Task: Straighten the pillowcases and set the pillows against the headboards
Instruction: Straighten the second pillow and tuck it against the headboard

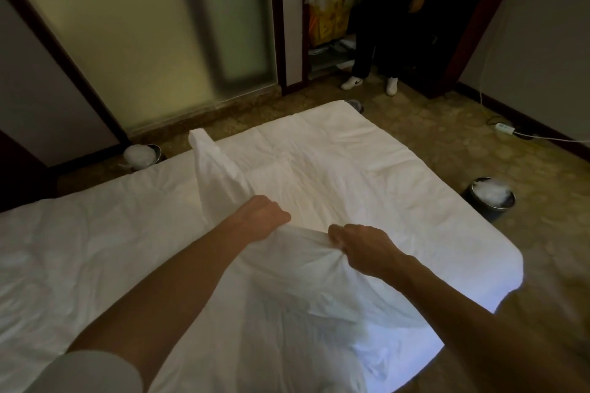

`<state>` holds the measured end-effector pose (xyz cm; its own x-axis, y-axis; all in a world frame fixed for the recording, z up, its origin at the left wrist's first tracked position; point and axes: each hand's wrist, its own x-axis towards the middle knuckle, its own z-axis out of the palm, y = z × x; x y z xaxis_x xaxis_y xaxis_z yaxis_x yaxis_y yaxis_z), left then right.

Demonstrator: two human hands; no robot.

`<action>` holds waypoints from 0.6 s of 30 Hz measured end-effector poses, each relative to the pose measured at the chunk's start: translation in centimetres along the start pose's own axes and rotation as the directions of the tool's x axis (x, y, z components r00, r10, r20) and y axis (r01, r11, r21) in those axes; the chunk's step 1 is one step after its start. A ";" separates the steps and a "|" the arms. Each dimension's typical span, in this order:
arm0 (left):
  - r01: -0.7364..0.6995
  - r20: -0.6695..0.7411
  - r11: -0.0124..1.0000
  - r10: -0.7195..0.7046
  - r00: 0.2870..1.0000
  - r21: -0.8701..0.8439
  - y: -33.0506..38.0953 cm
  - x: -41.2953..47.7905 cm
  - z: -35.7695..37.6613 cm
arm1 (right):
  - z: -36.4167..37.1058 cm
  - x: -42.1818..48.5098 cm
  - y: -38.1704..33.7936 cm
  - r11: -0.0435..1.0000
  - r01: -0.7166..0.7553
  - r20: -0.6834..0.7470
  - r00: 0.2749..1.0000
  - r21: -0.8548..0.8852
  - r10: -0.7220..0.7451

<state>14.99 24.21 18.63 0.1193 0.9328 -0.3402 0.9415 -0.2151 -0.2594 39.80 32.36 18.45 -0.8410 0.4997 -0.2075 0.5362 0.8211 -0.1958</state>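
A white pillow in its pillowcase (287,281) hangs in front of me above the white bed (367,169). My left hand (263,217) grips the case's top edge in a fist. My right hand (364,249) grips the same edge a short way to the right, and the cloth bunches between the two. A loose corner of the pillowcase (204,150) sticks up to the left of my left hand. The pillow's lower part runs out of view at the bottom. No headboard is in sight.
Another person (392,19) stands in the doorway beyond the bed, beside a yellow bag (329,22). Small bins stand on the carpet at the left (143,155) and at the right (490,199) of the bed. A power strip (504,128) with cables lies on the floor at the right.
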 end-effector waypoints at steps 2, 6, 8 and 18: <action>0.025 -0.143 0.992 -0.042 0.989 -0.122 -0.9 -0.9 0.9 | 0.5 0.4 0.1 0.999 -0.027 -0.086 0.996 0.038 0.031; 0.115 -0.311 0.967 -0.184 0.932 -0.227 -1.6 -3.1 2.7 | -0.1 1.8 -0.2 0.995 -0.103 -0.180 0.979 -0.019 0.098; 0.170 -0.364 0.940 -0.275 0.890 -0.295 -1.5 -4.1 3.1 | -1.2 2.7 -0.1 0.989 -0.131 -0.239 0.965 -0.069 0.111; 0.338 -0.364 0.748 -0.600 0.712 -0.572 -4.4 -11.8 -1.9 | -5.3 7.5 -4.1 0.994 -0.054 -0.342 0.940 -0.097 0.018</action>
<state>10.07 14.67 25.51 -0.3652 0.8987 0.2428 0.9245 0.3196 0.2078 30.90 34.26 22.80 -0.8053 0.5786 0.1292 0.5715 0.8156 -0.0900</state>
